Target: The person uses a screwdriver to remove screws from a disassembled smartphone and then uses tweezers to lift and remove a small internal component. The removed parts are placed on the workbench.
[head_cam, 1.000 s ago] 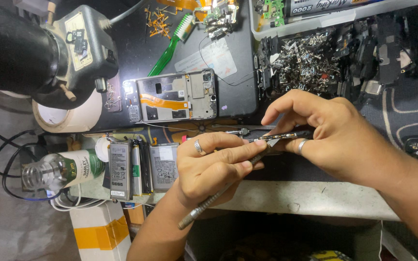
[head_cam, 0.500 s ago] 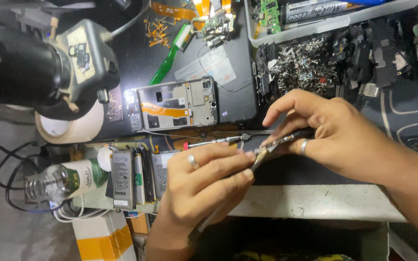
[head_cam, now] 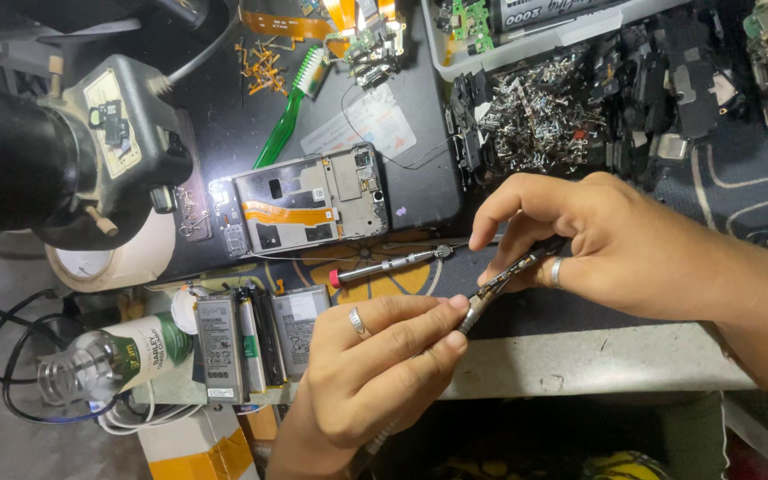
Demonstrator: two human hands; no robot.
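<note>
Head view, looking down: the right hand (head_cam: 633, 244) pinches a slim dark tool, seemingly tweezers (head_cam: 510, 274), between thumb and fingers, its tip slanting down toward the left hand. The left hand (head_cam: 375, 364) is curled closed, its fingertips (head_cam: 455, 307) pressed together right at the tool's tip, apparently gripping something too small to make out; a thin metal shaft seems to poke out below its palm, though I cannot tell what it is. Just above the left hand, between the two hands and the opened phone, lies a small screwdriver (head_cam: 388, 265) with a red end. The opened phone frame (head_cam: 308, 200) sits beyond it, lit brightly. Left of the left hand lie flat phone batteries (head_cam: 246, 342), and farther left a bottle (head_cam: 108, 360) on its side. Above the right hand is a heap of small metal parts (head_cam: 544, 111); a green brush (head_cam: 291, 107) lies above the phone.
</note>
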